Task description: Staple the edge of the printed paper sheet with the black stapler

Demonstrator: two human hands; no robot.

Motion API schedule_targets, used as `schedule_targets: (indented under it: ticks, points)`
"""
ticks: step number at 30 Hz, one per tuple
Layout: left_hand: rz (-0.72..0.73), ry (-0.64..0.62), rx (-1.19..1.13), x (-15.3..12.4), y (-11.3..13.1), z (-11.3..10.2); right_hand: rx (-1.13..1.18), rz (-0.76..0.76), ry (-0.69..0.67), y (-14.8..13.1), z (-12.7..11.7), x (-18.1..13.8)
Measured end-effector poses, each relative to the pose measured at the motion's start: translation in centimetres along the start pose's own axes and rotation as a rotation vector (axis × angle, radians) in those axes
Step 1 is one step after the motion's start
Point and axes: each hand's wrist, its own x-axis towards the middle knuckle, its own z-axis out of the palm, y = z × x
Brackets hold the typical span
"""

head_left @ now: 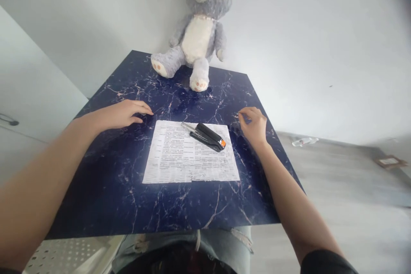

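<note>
Printed paper [180, 158] lies flat on the dark blue marbled table [160, 209]. On its upper right part rests a black stapler [208, 136] with an orange spot at one end. Its top is swung apart from its base, and a thin metal piece sticks out toward the upper left. My left hand [128, 113] lies on the table just left of the paper's top corner, fingers stretched out and holding nothing. To the right of the paper, my right hand [254, 123] has thumb and forefinger pinched together; anything between them is too small to name.
A grey and white plush toy [197, 38] sits at the table's back edge against the wall. A white cabinet [32, 81] stands at left. Down on the floor at right are a clear bottle-like object [304, 141] and a brownish item [392, 161].
</note>
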Motion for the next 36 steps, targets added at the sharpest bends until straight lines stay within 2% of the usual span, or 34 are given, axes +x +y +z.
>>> schedule_targets:
  ticks: [3,6,9,13,16,18,20,25,29,32,36]
  points:
    - [0.02,0.046,-0.013,0.1,-0.5,0.3,0.094,-0.082,-0.023,-3.0,-0.3,-0.5]
    - [0.06,0.184,0.0,0.5,-1.5,1.1,0.232,-0.088,-0.064,-5.5,-0.5,-0.9]
    - [0.085,0.314,-0.031,1.0,-1.6,2.0,0.422,-0.089,-0.217,-7.1,-0.4,-1.3]
    - [-0.03,0.486,-0.23,1.9,1.7,3.1,0.504,-0.149,-0.396,-8.1,0.1,-2.0]
    - [-0.169,0.589,-0.657,2.7,5.0,4.3,0.486,-0.221,-0.429,-8.2,0.5,-2.3]
    - [-0.202,0.54,-0.912,3.1,6.8,5.0,0.476,-0.256,-0.435,-8.1,0.6,-2.4]
    - [-0.19,0.475,-1.003,3.3,8.1,5.6,0.449,-0.277,-0.447,-8.0,0.6,-2.6]
    - [-0.117,0.523,-0.87,2.8,11.0,5.8,0.382,-0.243,-0.435,-8.2,0.4,-3.0]
    - [-0.042,0.546,-0.533,2.4,12.9,6.1,0.414,-0.286,-0.441,-8.6,0.3,-3.2]
    - [0.077,0.509,-0.372,2.4,13.3,7.0,0.431,-0.323,-0.443,-8.7,0.3,-3.3]
    - [0.125,0.494,-0.386,2.7,13.2,8.1,0.433,-0.365,-0.454,-8.7,0.3,-3.3]
